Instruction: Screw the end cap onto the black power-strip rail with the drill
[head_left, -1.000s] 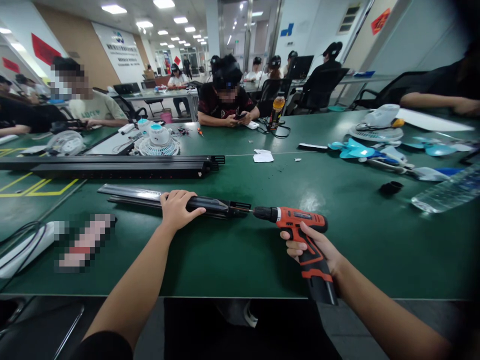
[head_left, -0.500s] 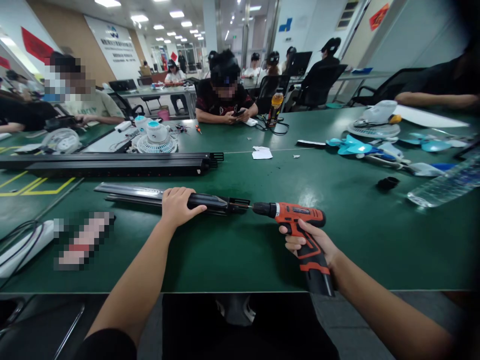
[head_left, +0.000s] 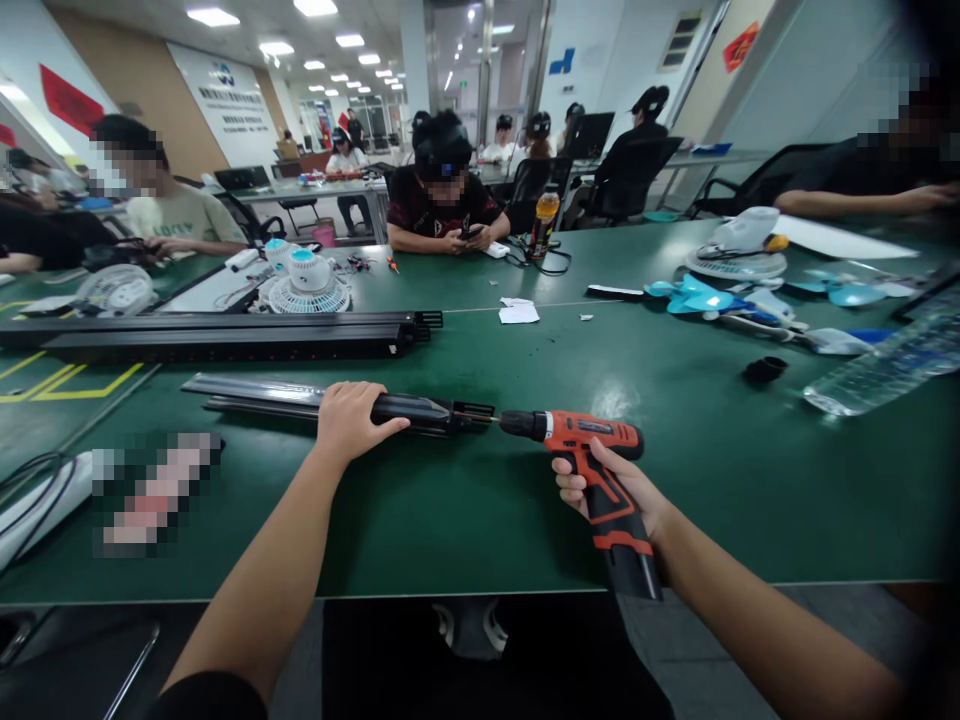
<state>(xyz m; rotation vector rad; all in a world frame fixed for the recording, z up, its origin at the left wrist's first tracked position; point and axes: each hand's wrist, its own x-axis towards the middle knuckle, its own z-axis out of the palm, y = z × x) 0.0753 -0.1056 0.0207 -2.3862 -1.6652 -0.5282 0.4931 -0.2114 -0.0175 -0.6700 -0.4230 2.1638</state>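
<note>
One head-worn view, wide; looks forward and down from above and behind the fingers of left hand (head_left: 349, 428) and right hand (head_left: 619, 480), fairly near; green table (head_left: 450, 540) under and beyond fingers, seated co-worker (head_left: 442, 212) past them, ceiling lights (head_left: 214, 16) well beyond, wearer's lap (head_left: 390, 665) on near side of fingers

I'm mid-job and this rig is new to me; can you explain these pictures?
There's no robot: a person works with two bare hands. Everything is seen from one camera worn on their head, looking forward and down. The left grip, a hand, lies over dark bars. The right grip holds an orange-and-black drill, its nose facing the bars' end. The green table also bears longer black bars, a white fan, blue blades and a clear bottle.
</note>
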